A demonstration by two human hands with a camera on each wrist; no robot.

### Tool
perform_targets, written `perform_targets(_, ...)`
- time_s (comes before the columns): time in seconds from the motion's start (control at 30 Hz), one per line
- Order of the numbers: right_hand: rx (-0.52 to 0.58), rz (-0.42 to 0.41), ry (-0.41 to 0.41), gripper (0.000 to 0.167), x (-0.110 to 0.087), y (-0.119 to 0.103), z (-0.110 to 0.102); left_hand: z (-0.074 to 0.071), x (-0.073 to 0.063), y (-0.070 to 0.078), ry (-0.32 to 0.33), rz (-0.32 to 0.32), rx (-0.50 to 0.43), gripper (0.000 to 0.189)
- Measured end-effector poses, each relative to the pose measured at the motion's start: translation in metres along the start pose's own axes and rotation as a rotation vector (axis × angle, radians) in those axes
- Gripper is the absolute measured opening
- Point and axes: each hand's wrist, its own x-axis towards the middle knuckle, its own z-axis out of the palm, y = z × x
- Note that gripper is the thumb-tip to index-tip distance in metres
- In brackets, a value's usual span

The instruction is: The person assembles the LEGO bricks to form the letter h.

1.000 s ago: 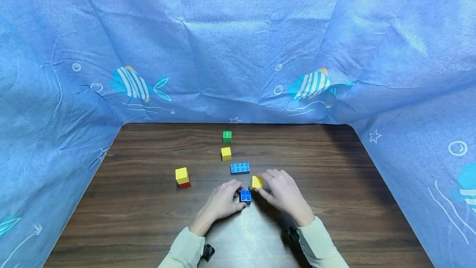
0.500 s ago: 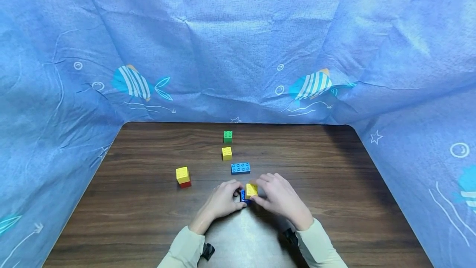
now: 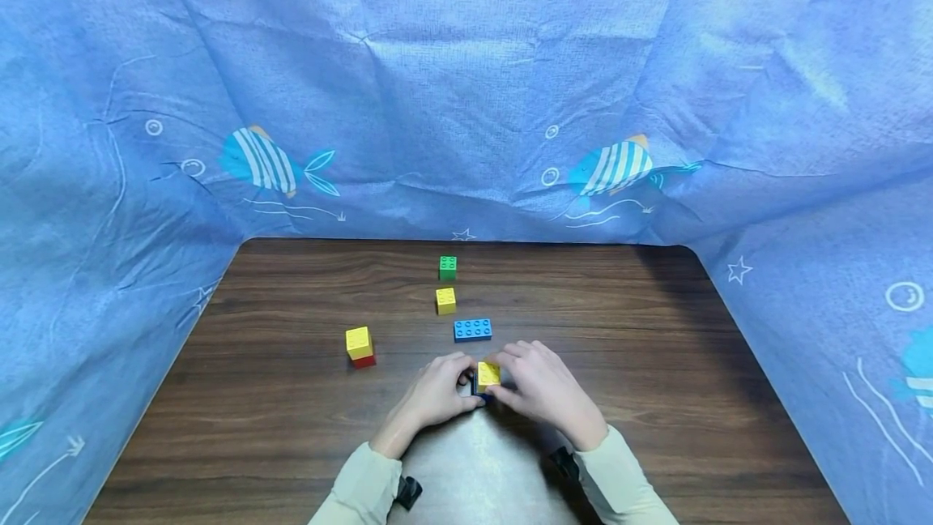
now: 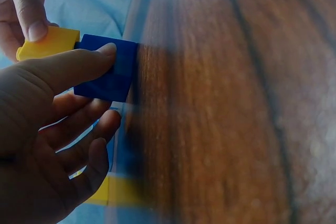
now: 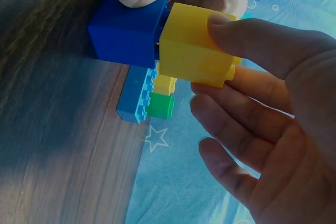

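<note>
- Pinching a dark blue brick (image 5: 124,40) low at the worktop (image 3: 692,395) in the left grip (image 3: 435,392); pinching a yellow brick (image 5: 191,48) in the right grip (image 3: 541,386), directly above the dark blue brick, with studs showing in a narrow gap between the two.
- Facing a longer light blue brick (image 3: 472,331) just beyond both grips, nearest on the far side and standing in the way there.
- Finding a second yellow brick (image 3: 445,302) farther beyond, slightly left, then a green brick (image 3: 448,269) behind it, near the far edge.
- Having a yellow piece (image 3: 358,343) stacked over a red piece (image 3: 364,362) well to the left of the left grip.
- Having a broad run of wood to the right of the right grip, reaching a slanting side edge.
- Meeting dark brown, streaked grain around the grips, shining pale between the sleeves (image 3: 359,486).
- Facing a hanging blue cloth (image 3: 452,79) beyond the far edge, wrapping both sides too, showing striped fish (image 3: 261,160) and white stars (image 3: 739,271).
</note>
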Motion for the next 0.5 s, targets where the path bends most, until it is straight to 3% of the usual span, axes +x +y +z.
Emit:
perform_targets(0.17, -0.003, -0.005, -0.019, 0.034, 0.0018, -0.0012, 0.0005, 0.0004, -0.0003, -0.0013, 0.002, 0.004, -0.010, 0.031)
perform_targets(0.5, 0.026, -0.003, -0.017, 0.030, 0.0043, -0.0014, -0.0006, 0.0016, 0.0010, -0.0062, 0.022, 0.012, -0.130, 0.031)
